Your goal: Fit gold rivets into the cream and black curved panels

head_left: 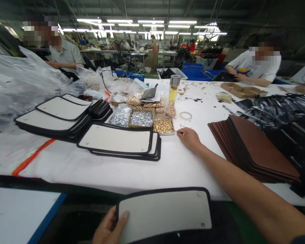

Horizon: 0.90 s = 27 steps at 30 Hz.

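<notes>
My left hand (111, 226) grips the left edge of a pale panel with black edging (165, 213), thumb on its face. Small metal rivets show at the panel's right corners. Out over the white table, my right hand (189, 137) has its fingertips pinched together beside a small box of gold-coloured rivet parts (163, 125); whatever is between them is too small to make out. Left of that box stands another box, of silver washer-like rings (141, 118). Similar panels (117, 138) lie stacked on the table nearer the left.
A larger panel stack (53, 113) and plastic bags (27, 78) occupy the left. Brown panels (261, 145) fan out at right beside black wrapped pieces (282, 112). A tape roll (186, 115) and a bottle of yellow liquid (173, 89) are farther back. Two people sit across the table.
</notes>
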Tool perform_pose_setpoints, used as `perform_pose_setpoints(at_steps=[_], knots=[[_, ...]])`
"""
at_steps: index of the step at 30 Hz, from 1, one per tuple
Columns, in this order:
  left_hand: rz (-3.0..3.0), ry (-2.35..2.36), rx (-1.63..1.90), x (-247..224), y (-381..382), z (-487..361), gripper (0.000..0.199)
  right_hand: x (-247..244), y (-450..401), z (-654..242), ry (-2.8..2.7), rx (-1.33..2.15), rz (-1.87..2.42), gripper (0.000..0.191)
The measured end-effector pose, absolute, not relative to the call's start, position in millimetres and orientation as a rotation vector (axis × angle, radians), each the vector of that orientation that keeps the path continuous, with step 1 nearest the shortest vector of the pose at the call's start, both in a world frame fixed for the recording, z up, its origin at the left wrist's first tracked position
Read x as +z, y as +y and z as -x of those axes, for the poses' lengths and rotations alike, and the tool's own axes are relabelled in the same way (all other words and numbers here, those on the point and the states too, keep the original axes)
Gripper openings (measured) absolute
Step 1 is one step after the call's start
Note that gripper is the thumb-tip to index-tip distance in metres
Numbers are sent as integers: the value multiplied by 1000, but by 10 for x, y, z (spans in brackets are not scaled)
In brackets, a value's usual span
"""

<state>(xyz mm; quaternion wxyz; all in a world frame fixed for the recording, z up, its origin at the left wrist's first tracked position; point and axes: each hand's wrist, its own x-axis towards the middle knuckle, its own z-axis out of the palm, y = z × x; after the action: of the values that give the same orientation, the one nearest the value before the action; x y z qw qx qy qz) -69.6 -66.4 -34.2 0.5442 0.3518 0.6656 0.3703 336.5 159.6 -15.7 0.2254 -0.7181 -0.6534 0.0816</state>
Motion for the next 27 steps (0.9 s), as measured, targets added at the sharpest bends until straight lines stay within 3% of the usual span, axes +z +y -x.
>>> perform_pose_setpoints(at_steps=[7, 10, 15, 20, 23, 27], knots=[[-1226, 1615, 1164, -64, -730, 421, 36, -100, 1462, -3369, -1826, 214, 1909, 15], [-1323, 1638, 1241, -9, -777, 344, 26, -10, 1371, -3345, -1745, 243, 1855, 18], [-1598, 1534, 1351, 47, -808, 248, 10, 405, 588, -3086, -1761, 429, 1659, 17], [-1918, 1226, 1399, 186, -785, 189, 25, 684, -520, -2465, -2227, 698, 929, 12], [-2211, 1010, 1358, 302, -820, 200, 38, 581, -884, -2200, -2122, 645, 854, 9], [-2383, 956, 1274, 407, -919, 257, 40, 391, -1137, -2104, -1998, 617, 845, 7]])
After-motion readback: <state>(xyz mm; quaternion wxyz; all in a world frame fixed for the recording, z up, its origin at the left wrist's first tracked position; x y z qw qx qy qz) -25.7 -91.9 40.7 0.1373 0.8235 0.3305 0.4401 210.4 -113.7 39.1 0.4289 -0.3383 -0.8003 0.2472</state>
